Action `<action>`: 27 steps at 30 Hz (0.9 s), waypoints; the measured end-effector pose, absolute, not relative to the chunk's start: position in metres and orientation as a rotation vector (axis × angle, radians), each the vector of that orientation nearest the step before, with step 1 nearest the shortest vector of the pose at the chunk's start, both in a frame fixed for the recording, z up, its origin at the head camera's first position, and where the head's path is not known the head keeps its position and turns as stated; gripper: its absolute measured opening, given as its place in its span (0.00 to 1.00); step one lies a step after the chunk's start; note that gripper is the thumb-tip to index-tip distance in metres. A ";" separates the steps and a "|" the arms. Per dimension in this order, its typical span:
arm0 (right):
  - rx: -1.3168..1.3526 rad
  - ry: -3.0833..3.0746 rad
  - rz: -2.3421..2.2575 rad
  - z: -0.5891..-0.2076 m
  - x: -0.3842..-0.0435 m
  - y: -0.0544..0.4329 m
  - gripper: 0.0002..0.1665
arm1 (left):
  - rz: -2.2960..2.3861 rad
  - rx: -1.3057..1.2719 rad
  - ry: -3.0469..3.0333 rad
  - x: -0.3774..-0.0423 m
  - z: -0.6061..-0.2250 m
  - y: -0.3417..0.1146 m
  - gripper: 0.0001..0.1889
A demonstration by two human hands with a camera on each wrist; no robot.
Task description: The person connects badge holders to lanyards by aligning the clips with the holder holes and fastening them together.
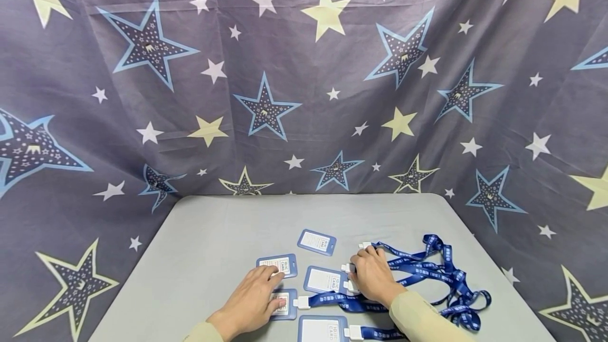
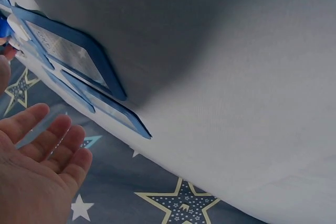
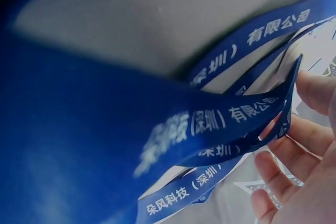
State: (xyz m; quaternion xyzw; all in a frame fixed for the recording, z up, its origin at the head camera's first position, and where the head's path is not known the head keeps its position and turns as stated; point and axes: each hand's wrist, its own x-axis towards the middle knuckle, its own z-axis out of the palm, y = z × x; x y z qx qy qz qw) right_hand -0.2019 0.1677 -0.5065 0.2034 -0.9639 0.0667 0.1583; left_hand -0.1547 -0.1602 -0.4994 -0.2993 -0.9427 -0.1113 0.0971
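Observation:
My left hand [image 1: 252, 300] spreads over two blue card holders at the left, fingertips on the upper holder [image 1: 288, 264] and thumb on the lower holder [image 1: 291, 307]. In the left wrist view, its fingers [image 2: 39, 140] look loosely extended. At the right, my right hand [image 1: 374, 274] is beside the white clips. Its thumb and fingers pinch a blue lanyard [image 3: 247, 111] with white lettering near the end, as the right wrist view shows. The middle card holder [image 1: 323, 280] lies just left of that hand, close to a white clip [image 1: 352, 286].
Another card holder [image 1: 316, 242] lies farther back without a lanyard. A front holder [image 1: 323, 330] has a lanyard clip [image 1: 353, 332] at its right end. Tangled blue straps [image 1: 456, 278] lie along the right of the grey table [image 1: 214, 236], and a star-patterned cloth [image 1: 285, 157] hangs behind.

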 end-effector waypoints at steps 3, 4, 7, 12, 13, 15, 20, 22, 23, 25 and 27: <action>0.585 -2.757 0.197 -0.507 -0.202 0.168 0.12 | -0.319 -0.886 -2.788 -0.155 -0.500 -0.161 0.29; 0.587 -2.757 0.201 -0.507 -0.202 0.168 0.11 | -0.314 -0.886 -2.788 -0.155 -0.501 -0.161 0.29; 0.590 -2.754 0.205 -0.508 -0.203 0.168 0.11 | -0.306 -0.885 -2.791 -0.156 -0.502 -0.162 0.29; 0.590 -2.750 0.203 -0.510 -0.204 0.168 0.14 | -0.307 -0.886 -2.791 -0.156 -0.503 -0.162 0.29; 0.589 -2.751 0.202 -0.510 -0.204 0.168 0.14 | -0.307 -0.886 -2.790 -0.156 -0.504 -0.162 0.29; 0.587 -2.752 0.204 -0.511 -0.205 0.168 0.14 | -0.308 -0.888 -2.785 -0.156 -0.504 -0.162 0.29; 0.569 -2.761 0.221 -0.514 -0.206 0.166 0.15 | -0.309 -0.890 -2.789 -0.157 -0.504 -0.162 0.29; 0.562 -2.766 0.232 -0.515 -0.207 0.165 0.16 | -0.311 -0.890 -2.798 -0.157 -0.504 -0.162 0.29; 0.558 -2.768 0.238 -0.516 -0.207 0.165 0.17 | -0.313 -0.889 -2.804 -0.156 -0.504 -0.162 0.29; 0.554 -2.765 0.254 -0.516 -0.207 0.165 0.18 | -0.319 -0.888 -2.811 -0.156 -0.503 -0.161 0.29; 0.549 -2.761 0.268 -0.516 -0.207 0.165 0.18 | -0.327 -0.888 -2.811 -0.156 -0.503 -0.161 0.29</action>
